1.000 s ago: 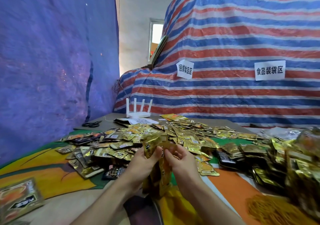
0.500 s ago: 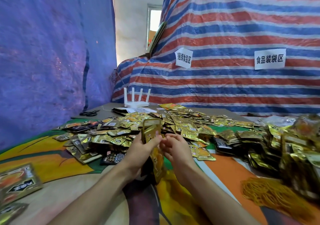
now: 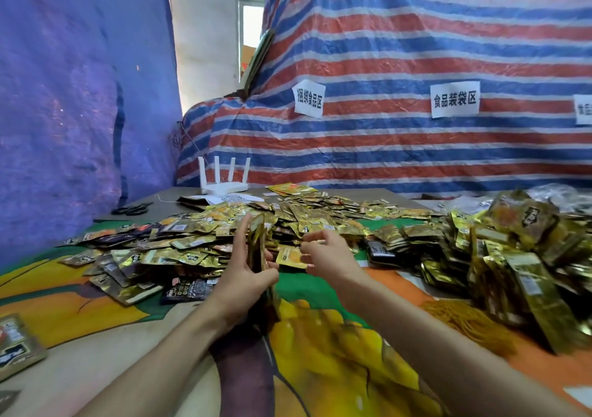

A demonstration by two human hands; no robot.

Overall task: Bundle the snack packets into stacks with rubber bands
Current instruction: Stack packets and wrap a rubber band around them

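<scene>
Head view: your left hand (image 3: 243, 277) grips the stack of snack packets (image 3: 258, 243) upright at near centre, thumb and fingers clamped across it. Your right hand (image 3: 323, 256) hovers just right of the stack, fingers loosely curled, holding nothing. Loose packets (image 3: 192, 243) cover the tabletop (image 3: 96, 368) beyond; rubber bands (image 3: 464, 320) lie near right.

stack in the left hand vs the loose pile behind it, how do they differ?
The held stack stands on edge; the loose pile lies flat. The stack's packets are aligned face to face in the left hand; the pile's are scattered and overlapping. Both are gold foil packets.
</scene>
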